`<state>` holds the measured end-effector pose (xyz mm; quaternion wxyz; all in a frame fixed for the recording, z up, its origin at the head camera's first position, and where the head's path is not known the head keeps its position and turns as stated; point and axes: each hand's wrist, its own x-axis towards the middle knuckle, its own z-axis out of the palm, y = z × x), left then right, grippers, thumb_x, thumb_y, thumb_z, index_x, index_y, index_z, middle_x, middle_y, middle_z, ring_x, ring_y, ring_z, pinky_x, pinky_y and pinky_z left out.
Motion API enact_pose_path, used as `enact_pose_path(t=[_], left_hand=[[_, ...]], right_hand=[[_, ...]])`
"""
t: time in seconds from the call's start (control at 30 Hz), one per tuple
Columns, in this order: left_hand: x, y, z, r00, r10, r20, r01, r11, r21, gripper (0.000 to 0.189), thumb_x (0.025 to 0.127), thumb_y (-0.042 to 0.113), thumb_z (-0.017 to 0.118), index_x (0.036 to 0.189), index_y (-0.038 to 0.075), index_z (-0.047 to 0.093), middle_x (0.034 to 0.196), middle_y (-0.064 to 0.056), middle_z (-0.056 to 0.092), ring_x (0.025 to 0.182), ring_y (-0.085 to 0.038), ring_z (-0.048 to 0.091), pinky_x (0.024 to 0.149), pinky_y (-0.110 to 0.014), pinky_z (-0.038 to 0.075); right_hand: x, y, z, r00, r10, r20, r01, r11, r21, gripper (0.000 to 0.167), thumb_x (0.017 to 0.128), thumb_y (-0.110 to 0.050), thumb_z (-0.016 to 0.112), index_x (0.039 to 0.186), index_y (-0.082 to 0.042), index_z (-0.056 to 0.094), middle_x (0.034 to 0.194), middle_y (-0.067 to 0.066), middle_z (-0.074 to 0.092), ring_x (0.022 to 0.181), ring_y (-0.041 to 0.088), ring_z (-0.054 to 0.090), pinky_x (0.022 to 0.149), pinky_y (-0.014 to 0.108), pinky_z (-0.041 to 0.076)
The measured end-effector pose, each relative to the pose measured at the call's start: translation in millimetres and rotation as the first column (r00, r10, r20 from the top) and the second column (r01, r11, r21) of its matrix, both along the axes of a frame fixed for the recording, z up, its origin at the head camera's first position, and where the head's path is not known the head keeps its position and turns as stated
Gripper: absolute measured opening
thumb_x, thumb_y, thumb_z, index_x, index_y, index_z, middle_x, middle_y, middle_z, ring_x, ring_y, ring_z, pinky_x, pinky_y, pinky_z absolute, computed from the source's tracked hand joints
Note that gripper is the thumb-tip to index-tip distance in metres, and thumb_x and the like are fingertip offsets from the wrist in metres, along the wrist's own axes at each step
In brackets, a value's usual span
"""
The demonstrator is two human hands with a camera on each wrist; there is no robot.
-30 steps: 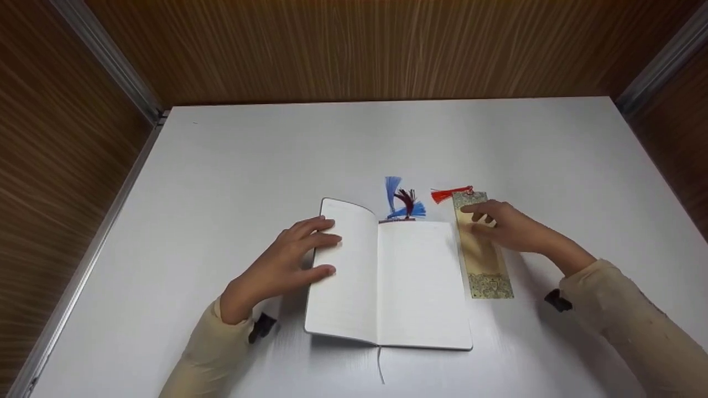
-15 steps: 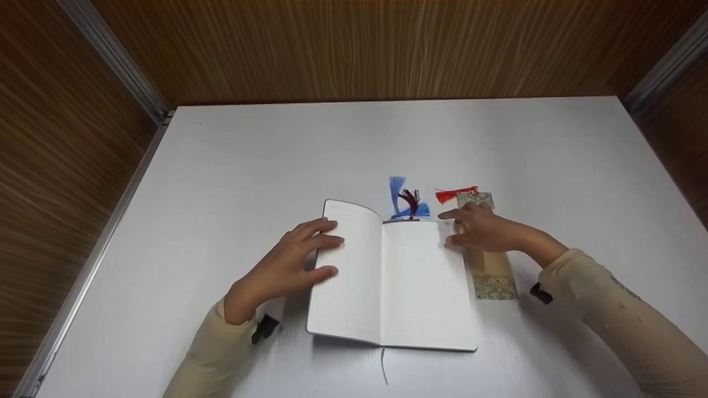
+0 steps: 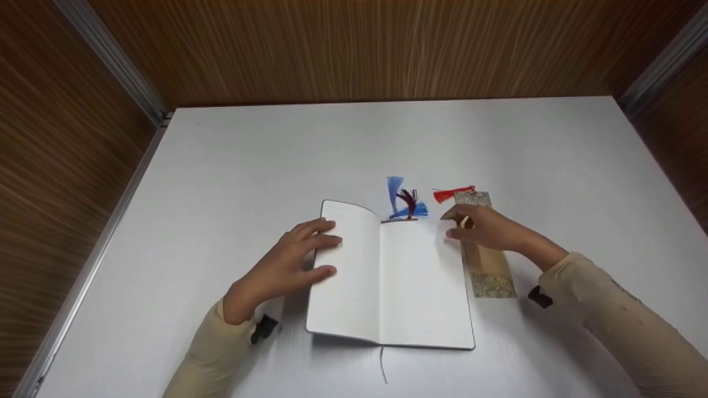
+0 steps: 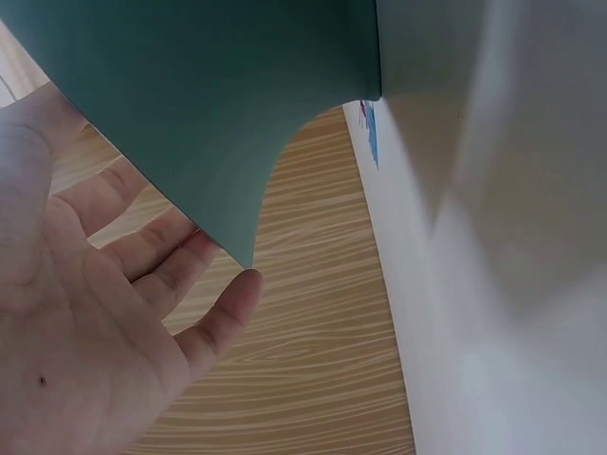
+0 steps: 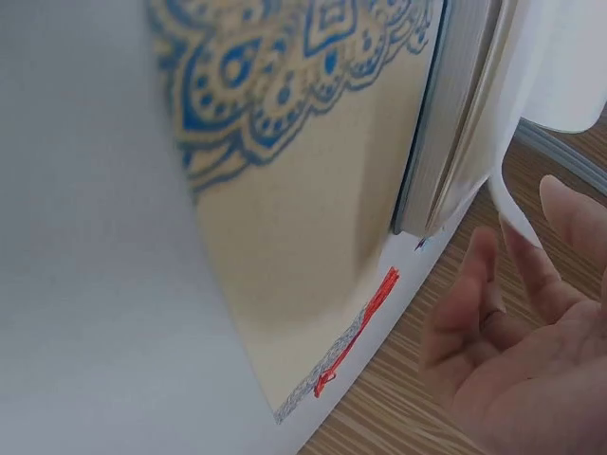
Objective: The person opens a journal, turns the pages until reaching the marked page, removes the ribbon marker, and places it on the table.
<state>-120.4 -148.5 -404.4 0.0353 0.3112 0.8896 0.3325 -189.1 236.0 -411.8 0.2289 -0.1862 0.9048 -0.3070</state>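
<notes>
A notebook (image 3: 423, 287) lies spread on the white table, its left side (image 3: 348, 287) raised at a slant. My left hand (image 3: 285, 262) holds that raised side at its outer edge, fingers reaching over the page; the left wrist view shows the green cover (image 4: 199, 104) from outside. At the right page's upper corner, my right hand (image 3: 487, 226) pinches a lifted page (image 5: 507, 194) between thumb and forefinger, though the exact contact is partly hidden. Beneath this hand lies a beige patterned bookmark (image 3: 492, 271) with a red tassel (image 3: 448, 195), beside the notebook.
Blue tassels (image 3: 394, 188) and a dark red tassel (image 3: 410, 202) stick out above the notebook's top edge. A grey ribbon (image 3: 383, 365) trails from its bottom. Wood-grain panels (image 3: 354, 50) border the white table (image 3: 249, 149).
My right hand has moved left from over the bookmark to the right page's upper corner, where its fingers have drawn together and the page corner has lifted. My left hand stays put.
</notes>
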Motion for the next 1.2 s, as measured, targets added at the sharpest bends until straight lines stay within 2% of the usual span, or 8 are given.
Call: enact_pose_path(t=[0.13, 0.23, 0.5, 0.7, 0.83, 0.97, 1.1, 1.2], left_hand=[[-0.9, -0.5, -0.1, 1.000, -0.009, -0.014, 0.009, 1.000, 0.005, 0.042, 0.089, 0.028, 0.070, 0.126, 0.012, 0.062, 0.146, -0.009, 0.047, 0.140, -0.031, 0.038, 0.107, -0.060, 0.032], [-1.2, -0.8, -0.1, 1.000, -0.010, -0.026, 0.010, 1.000, 0.006, 0.041, 0.089, 0.028, 0.070, 0.126, 0.011, 0.062, 0.145, -0.010, 0.048, 0.139, -0.031, 0.038, 0.108, -0.058, 0.033], [-1.2, -1.3, -0.1, 0.999, -0.010, -0.035, 0.010, 1.000, 0.013, 0.044, 0.088, 0.026, 0.070, 0.128, 0.010, 0.061, 0.144, -0.010, 0.048, 0.138, -0.031, 0.039, 0.108, -0.056, 0.033], [-0.8, -1.5, 0.1, 1.000, -0.009, -0.022, 0.009, 1.000, 0.015, 0.045, 0.088, 0.026, 0.070, 0.129, 0.011, 0.059, 0.145, -0.009, 0.048, 0.139, -0.031, 0.038, 0.108, -0.057, 0.032], [-0.5, -0.9, 0.6, 1.000, -0.009, -0.024, 0.010, 1.000, 0.010, 0.045, 0.089, 0.027, 0.070, 0.129, 0.011, 0.059, 0.145, -0.009, 0.048, 0.139, -0.031, 0.038, 0.109, -0.056, 0.032], [-1.5, -0.8, 1.1, 0.999, -0.009, -0.036, 0.009, 1.000, 0.013, 0.046, 0.088, 0.027, 0.071, 0.129, 0.010, 0.060, 0.145, -0.010, 0.048, 0.139, -0.030, 0.038, 0.110, -0.055, 0.032], [-1.7, -1.2, 2.4, 1.000, -0.002, -0.030, 0.003, 1.000, 0.023, 0.046, 0.087, 0.026, 0.071, 0.128, 0.009, 0.060, 0.145, -0.010, 0.048, 0.140, -0.030, 0.038, 0.111, -0.053, 0.031], [-2.3, -1.1, 2.3, 1.000, 0.001, -0.030, -0.001, 1.000, 0.019, 0.045, 0.087, 0.026, 0.071, 0.128, 0.010, 0.060, 0.145, -0.010, 0.048, 0.139, -0.031, 0.038, 0.111, -0.054, 0.032]], right_hand=[[5.0, 0.8, 5.8, 0.988, -0.029, 0.151, 0.040, 0.996, -0.074, 0.057, 0.097, -0.028, 0.059, 0.139, 0.005, 0.038, 0.090, 0.009, 0.058, 0.078, 0.021, 0.056, 0.072, 0.031, 0.049], [13.0, 0.7, 10.8, 0.962, -0.040, 0.269, 0.075, 0.990, -0.122, 0.074, 0.097, -0.032, 0.058, 0.148, 0.005, 0.019, 0.081, 0.006, 0.058, 0.072, 0.021, 0.058, 0.074, 0.031, 0.049], [38.5, -8.1, 19.3, 0.898, -0.017, 0.439, 0.139, 0.959, -0.247, 0.091, 0.096, -0.029, 0.058, 0.153, 0.000, -0.007, 0.100, 0.012, 0.065, 0.078, 0.018, 0.064, 0.076, 0.029, 0.055], [50.3, -17.8, 24.2, 0.877, 0.083, 0.473, 0.114, 0.921, -0.373, 0.079, 0.098, -0.025, 0.055, 0.154, -0.005, 0.003, 0.121, 0.019, 0.064, 0.090, 0.026, 0.071, 0.080, 0.035, 0.057], [53.9, -23.4, 26.5, 0.860, 0.173, 0.479, 0.078, 0.884, -0.460, 0.070, 0.100, -0.025, 0.052, 0.153, -0.007, 0.009, 0.125, 0.018, 0.062, 0.094, 0.029, 0.071, 0.079, 0.038, 0.057], [57.5, -29.8, 27.9, 0.845, 0.243, 0.477, 0.046, 0.854, -0.518, 0.068, 0.103, -0.027, 0.045, 0.155, -0.010, 0.003, 0.126, 0.019, 0.060, 0.093, 0.029, 0.071, 0.085, 0.037, 0.056], [61.1, -41.4, 25.2, 0.833, 0.306, 0.461, -0.003, 0.835, -0.550, 0.067, 0.105, -0.031, 0.040, 0.156, -0.015, 0.000, 0.141, 0.029, 0.045, 0.107, 0.033, 0.067, 0.091, 0.035, 0.054], [63.7, -51.3, 21.5, 0.839, 0.326, 0.435, -0.041, 0.836, -0.548, 0.067, 0.105, -0.034, 0.040, 0.157, -0.019, 0.001, 0.153, 0.029, 0.028, 0.121, 0.036, 0.059, 0.093, 0.036, 0.053]])
